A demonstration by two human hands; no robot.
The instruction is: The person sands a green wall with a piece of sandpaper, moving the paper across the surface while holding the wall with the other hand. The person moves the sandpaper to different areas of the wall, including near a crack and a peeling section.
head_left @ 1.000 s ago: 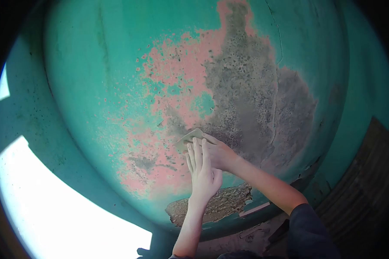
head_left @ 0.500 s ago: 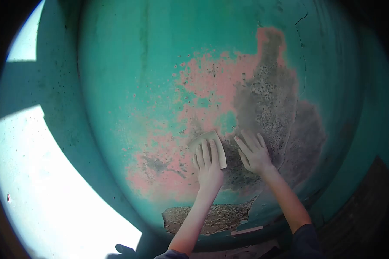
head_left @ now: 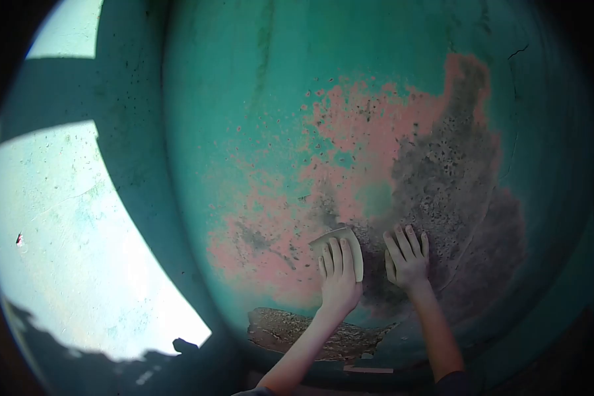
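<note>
My left hand presses flat on a tan sanding pad held against a teal painted wall. The pad lies at the edge of a worn patch where pink undercoat and grey bare plaster show through. Just to the right, my right hand rests flat on the grey area with fingers spread, holding nothing.
Below the hands a strip of broken, crumbling plaster runs along the wall's base. A bright sunlit section of wall lies to the left, with dark shadow across its bottom. The right side is dark.
My right hand has come off the pad and now lies flat beside it. My left hand has taken over the pad. Both sit lower and further right in view as the camera turned.
</note>
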